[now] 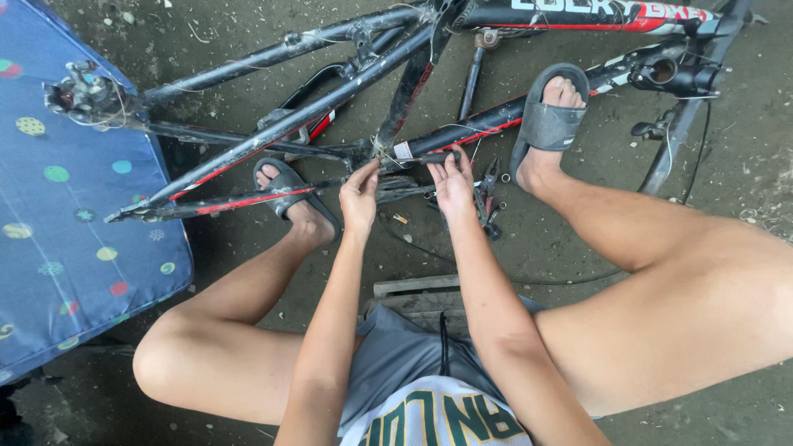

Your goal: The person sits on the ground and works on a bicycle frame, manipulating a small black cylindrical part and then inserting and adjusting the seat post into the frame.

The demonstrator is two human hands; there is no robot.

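1. Bicycle frame [330, 107], black with red trim, lies on its side on the dirt floor, stripped of wheels; my sandalled right foot [549, 124] rests on one tube.
2. Blue dotted cushion [58, 223] sits to my left, touching nothing I handle.
3. My left hand [359, 198] pinches a thin cable at the frame's tube junction, fingers closed.
4. My right hand [453, 183] grips the same run, fingers curled shut.
5. Pliers [489, 192] lie unused beside my right hand. Judgement: the cable work looks unfinished.

Bicycle frame [347, 99] cut off at top (fingertips hidden behind tube)
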